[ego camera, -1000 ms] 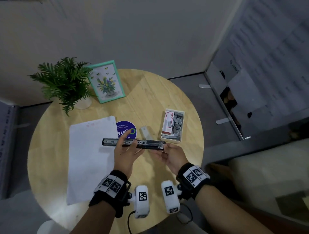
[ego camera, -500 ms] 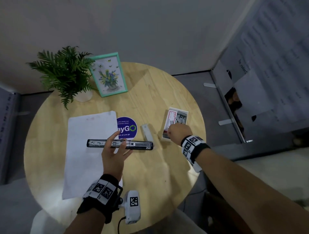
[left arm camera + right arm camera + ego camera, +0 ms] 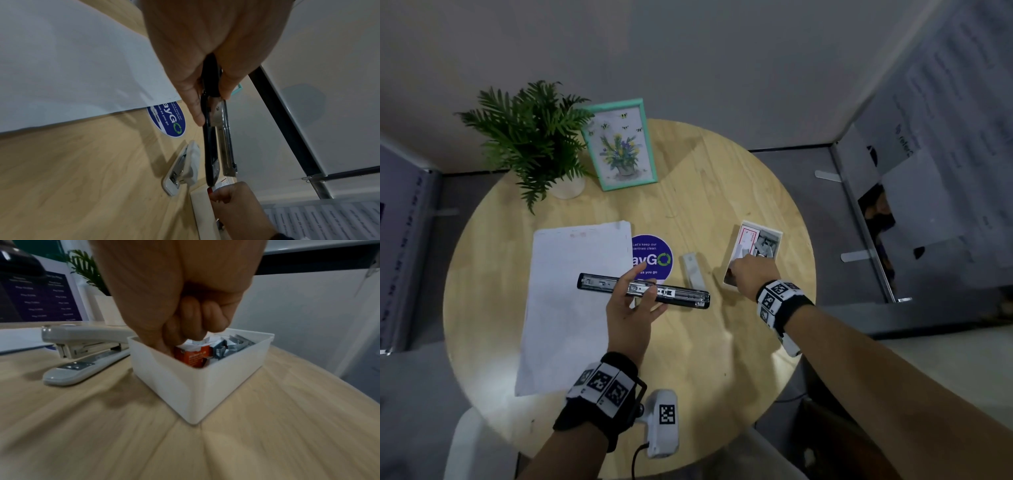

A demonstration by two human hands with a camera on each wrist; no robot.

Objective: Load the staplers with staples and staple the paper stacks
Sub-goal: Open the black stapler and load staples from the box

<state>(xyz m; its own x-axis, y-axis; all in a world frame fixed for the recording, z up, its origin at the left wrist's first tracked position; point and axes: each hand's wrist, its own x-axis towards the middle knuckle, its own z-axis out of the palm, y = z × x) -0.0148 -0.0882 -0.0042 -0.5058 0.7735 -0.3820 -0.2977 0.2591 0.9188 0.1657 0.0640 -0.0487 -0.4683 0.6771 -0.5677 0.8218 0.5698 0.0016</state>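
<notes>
Her left hand [image 3: 631,310] grips the opened black stapler [image 3: 643,290] above the table [image 3: 722,342]; the right hand [image 3: 755,274], fingers curled, digs into the white staple box [image 3: 205,386], its hold unclear.

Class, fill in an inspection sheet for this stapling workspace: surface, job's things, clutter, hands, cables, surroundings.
Surface: round wooden table.
Job's things: black stapler opened flat, held above the table; grey stapler lying beside the white box of staples; paper stack lying flat.
Clutter: potted plant, framed picture, round blue sticker.
Hands: left hand holds the black stapler; right hand reaches into the white box, fingers curled; its grasp is unclear.
Cables: one black cable at the near table edge.
Surroundings: plain wall.
</notes>
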